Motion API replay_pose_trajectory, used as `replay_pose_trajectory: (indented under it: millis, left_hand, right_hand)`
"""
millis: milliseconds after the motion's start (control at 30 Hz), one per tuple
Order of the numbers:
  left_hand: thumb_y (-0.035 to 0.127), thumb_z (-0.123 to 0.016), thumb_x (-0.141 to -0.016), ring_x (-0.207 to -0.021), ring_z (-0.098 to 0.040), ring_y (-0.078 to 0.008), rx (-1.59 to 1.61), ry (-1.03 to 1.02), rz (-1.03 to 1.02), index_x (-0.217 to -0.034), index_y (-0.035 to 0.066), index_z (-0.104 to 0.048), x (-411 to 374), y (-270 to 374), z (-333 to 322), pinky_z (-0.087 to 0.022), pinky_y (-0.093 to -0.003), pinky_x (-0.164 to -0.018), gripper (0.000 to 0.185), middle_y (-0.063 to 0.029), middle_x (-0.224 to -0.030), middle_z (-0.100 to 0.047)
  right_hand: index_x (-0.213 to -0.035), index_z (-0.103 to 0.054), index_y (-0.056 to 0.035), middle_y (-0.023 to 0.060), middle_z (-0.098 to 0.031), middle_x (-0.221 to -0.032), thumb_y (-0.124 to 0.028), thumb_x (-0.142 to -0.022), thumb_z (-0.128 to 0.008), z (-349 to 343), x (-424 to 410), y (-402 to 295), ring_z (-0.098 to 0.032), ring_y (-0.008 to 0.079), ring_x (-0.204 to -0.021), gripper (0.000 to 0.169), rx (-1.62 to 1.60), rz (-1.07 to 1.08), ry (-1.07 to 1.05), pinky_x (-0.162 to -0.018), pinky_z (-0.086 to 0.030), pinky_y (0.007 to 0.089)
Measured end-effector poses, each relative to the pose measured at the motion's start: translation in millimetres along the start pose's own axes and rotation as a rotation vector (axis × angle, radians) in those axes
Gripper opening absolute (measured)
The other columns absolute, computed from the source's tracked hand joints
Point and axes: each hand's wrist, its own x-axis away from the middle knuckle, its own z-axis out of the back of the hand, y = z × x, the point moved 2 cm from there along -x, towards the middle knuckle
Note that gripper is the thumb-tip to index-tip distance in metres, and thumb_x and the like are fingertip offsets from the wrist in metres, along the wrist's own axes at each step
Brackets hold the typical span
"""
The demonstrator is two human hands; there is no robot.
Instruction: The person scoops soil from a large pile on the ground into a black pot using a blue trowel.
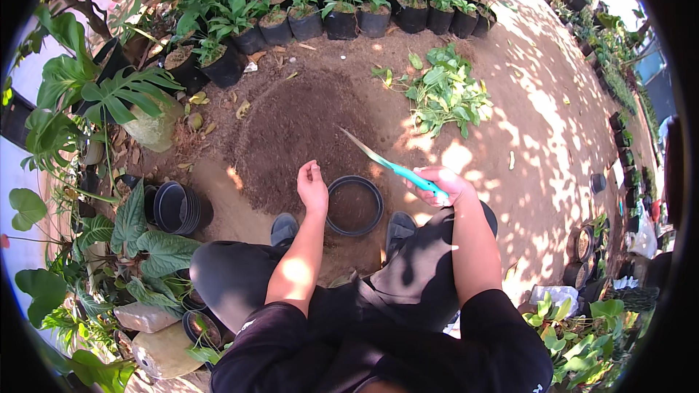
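My right hand (438, 185) grips the teal handle of a garden trowel (407, 173), its narrow blade pointing up and left over the soil. My left hand (313, 185) is raised beside the round black plastic pot (379, 196), its fingers curled and nothing plainly in them; the fingertips hide whether they touch. Soil shows inside the pot, which stands on the ground between my feet. A heap of dark soil (295, 131) spreads just beyond the pot. Farther right lies a pile of cut leafy vine stems (448, 93).
Black nursery bags with leafy plants (341, 24) line the far side. Nested black pots (176, 207) lie at the left, near a monstera plant (123, 93) and a rounded stone (155, 125). Two stone blocks (166, 349) sit lower left. More potted plants (584, 243) stand at the right.
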Motion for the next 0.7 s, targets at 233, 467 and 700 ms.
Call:
replay_pose_trajectory:
  millis: [233, 467, 700]
  left_hand:
    - [0.010, -0.056, -0.085, -0.077, -0.051, -0.0068, 0.081, -0.220, -0.192, -0.098, 0.003, -0.061, -0.4, 97.3, -6.6, -0.042, -0.0213, -0.072, 0.016, -0.0001, -0.085, -0.058]
    - [0.008, -0.059, -0.082, -0.074, -0.050, -0.0066, 0.041, -0.207, -0.285, -0.095, 0.004, -0.062, 2.9, 116.8, -3.5, -0.043, -0.0203, -0.068, 0.014, 0.0006, -0.082, -0.058]
    - [0.018, -0.058, -0.082, -0.075, -0.058, -0.0167, -0.369, -0.018, -0.089, -0.090, 0.003, -0.061, -16.7, 46.7, 22.5, -0.046, -0.0282, -0.068, 0.017, -0.0083, -0.084, -0.062]
  right_hand:
    - [-0.091, -0.051, 0.0035, 0.0040, -0.039, -0.048, -0.025, -0.093, -0.038, -4.0, 6.0, -3.4, -0.033, 0.0092, -0.035, 0.031, -0.186, 0.074, -0.218, -0.030, -0.026, 0.0211]
    - [-0.089, -0.051, 0.0053, 0.0045, -0.041, -0.049, -0.023, -0.092, -0.040, -12.6, -0.7, 2.3, -0.038, 0.0104, -0.038, 0.031, -0.106, 0.132, -0.001, -0.030, -0.028, 0.0208]
    - [-0.085, -0.054, -0.0037, 0.0001, -0.043, -0.050, -0.033, -0.087, -0.049, -14.2, -22.4, 6.4, -0.042, 0.0084, -0.040, 0.030, 0.362, -0.138, 0.347, -0.033, -0.029, 0.0240]
